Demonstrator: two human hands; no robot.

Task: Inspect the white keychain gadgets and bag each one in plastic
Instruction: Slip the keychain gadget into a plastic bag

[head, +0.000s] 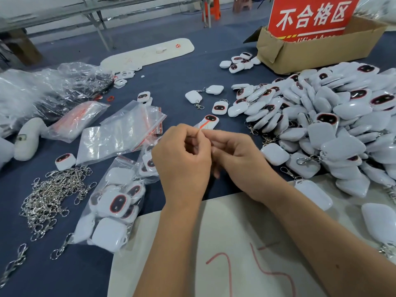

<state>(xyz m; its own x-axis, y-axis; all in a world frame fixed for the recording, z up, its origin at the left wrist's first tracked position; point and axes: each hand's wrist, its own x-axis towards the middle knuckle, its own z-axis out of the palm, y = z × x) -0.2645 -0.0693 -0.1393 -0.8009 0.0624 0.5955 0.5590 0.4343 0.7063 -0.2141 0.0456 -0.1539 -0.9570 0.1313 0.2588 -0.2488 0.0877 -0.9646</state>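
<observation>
At the centre of the frame a small bag (201, 126) with a red zip strip is being pinched at its top edge between the left hand (182, 159) and the right hand (237, 159). Both hands are being held with fingers curled, thumb and forefinger closed on the bag's edge. A white gadget (211, 120) with a dark, red-rimmed face is being seen just above the fingers, seemingly inside that bag; how far in cannot be told.

At the right of the frame a big pile (334, 125) of gadgets with clips is lying on the blue table (171, 78). A few loose gadgets are lying above the hands, between the pile and the frame's centre. At upper right a cardboard box (310, 54) with a red sign (310, 16) is standing behind the pile.

Left of the hands a stack of empty bags (120, 133) is lying, and below it, at lower centre-left, bagged gadgets (115, 202) are being kept in a heap. At lower left a tangle of metal clips (51, 196) is lying. At upper left crumpled plastic (49, 86) is lying. The forearms are being rested over a white sheet (235, 254) with red marks at the bottom of the frame.
</observation>
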